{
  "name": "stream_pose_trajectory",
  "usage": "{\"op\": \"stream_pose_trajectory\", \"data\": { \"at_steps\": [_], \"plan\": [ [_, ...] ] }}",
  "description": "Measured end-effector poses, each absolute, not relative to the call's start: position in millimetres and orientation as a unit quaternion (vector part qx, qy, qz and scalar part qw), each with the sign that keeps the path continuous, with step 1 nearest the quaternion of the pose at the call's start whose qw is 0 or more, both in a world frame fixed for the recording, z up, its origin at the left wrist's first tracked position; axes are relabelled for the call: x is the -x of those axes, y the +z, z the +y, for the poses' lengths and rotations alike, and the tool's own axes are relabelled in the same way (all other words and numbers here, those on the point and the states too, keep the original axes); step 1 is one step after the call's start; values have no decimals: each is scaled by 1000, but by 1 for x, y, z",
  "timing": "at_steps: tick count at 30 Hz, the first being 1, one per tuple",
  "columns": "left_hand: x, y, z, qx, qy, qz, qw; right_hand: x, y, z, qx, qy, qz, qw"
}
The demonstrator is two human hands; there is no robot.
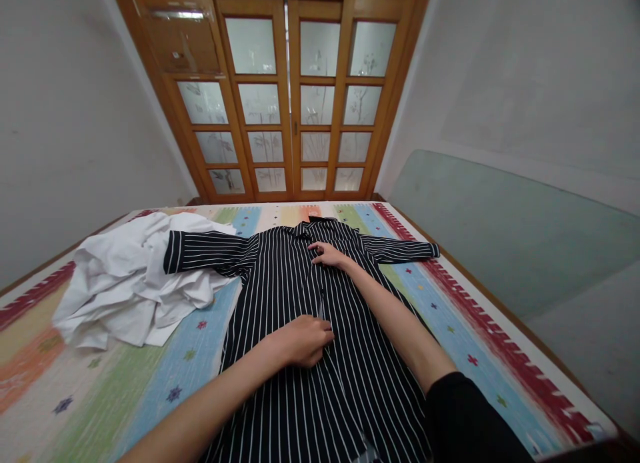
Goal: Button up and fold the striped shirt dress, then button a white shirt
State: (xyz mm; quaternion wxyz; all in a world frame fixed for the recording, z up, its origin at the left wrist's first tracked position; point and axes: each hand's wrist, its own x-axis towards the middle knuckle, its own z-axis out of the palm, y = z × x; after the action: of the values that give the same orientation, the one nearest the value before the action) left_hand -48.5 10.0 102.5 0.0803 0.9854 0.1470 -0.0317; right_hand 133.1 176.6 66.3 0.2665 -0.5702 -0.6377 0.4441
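Observation:
A black shirt with white stripes (280, 276) lies spread out, its collar at the far end and both sleeves stretched sideways. My left hand (306, 340) is closed on the edge of the shirt's front opening, around the middle of its length. Farther up, near the collar, my right hand (327, 254) rests on the front, thumb and fingers parted around the opening; whether it pinches cloth is hard to see. A small gap in the front shows beside my left hand. The left-side sleeve lies partly over a crumpled white cloth (135, 283).
Underneath is a colourful striped cover (165, 383) with small star and flower patterns. Wooden sliding doors (290, 96) with glass panes stand beyond the far edge. A pale green panel (510, 230) is along the right wall, and a grey wall (65, 116) rises on the left.

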Motion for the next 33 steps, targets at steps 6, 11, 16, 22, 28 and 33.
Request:
{"op": "stream_pose_trajectory", "data": {
  "at_steps": [6,11,16,22,28,33],
  "plan": [
    [53,106,5,-982,33,124,141,-132,54,184,596,321,-689,260],
    [46,98,20,-977,40,117,171,-133,49,190,622,208,-696,292],
    [39,98,82,-962,128,226,81,-143,51,198,659,148,-668,312],
    [41,86,187,-908,220,352,60,-165,61,220,668,110,-654,338],
    [25,63,258,-842,326,419,99,-179,67,264,665,88,-634,385],
    [11,32,286,-831,331,429,126,-168,59,299,650,98,-636,405]
  ]
}}
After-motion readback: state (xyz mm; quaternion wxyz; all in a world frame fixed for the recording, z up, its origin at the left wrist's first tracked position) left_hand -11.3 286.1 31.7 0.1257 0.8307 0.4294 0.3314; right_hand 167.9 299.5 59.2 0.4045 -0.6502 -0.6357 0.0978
